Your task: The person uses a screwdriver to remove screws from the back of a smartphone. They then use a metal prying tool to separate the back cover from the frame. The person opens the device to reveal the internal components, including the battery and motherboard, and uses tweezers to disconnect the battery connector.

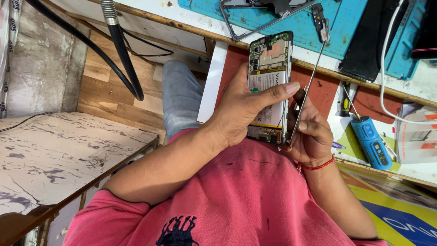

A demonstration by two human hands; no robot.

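Left hand (243,111): wrapped around an opened phone (269,86), thumb laid across its white battery (264,98), fingers behind the body. The phone has its back cover off, circuit board and camera module exposed at the top end; it is held upright-tilted above the person's lap, close to the chest, just below the bench edge.

Right hand (312,136): clenched around a thin metal tool (307,93), a long slender shaft running along the phone's right side up toward the bench. A red thread bracelet (318,166) circles the wrist.

Clothing: pink shirt (236,200) with a dark print; grey trouser leg (182,98).

Work surface: white-topped bench with a wooden edge (191,28), carrying a blue work mat (282,16). On the mat, a grey metal phone frame (259,25) and a small strip-shaped part (321,20). To the right, a black slab (364,45), a white cable (387,68), and a second blue mat (409,50).

Lower right: a screwdriver with a yellow-and-black handle (346,102), a blue cylindrical device with buttons (373,141), a white box (416,136), a yellow-and-blue printed sheet (400,209).

Room: wood-pattern floor (109,86); marble-pattern tabletop (59,155) with a wooden rim at the left; black hose (125,59) with a ribbed metal end hanging down from above.
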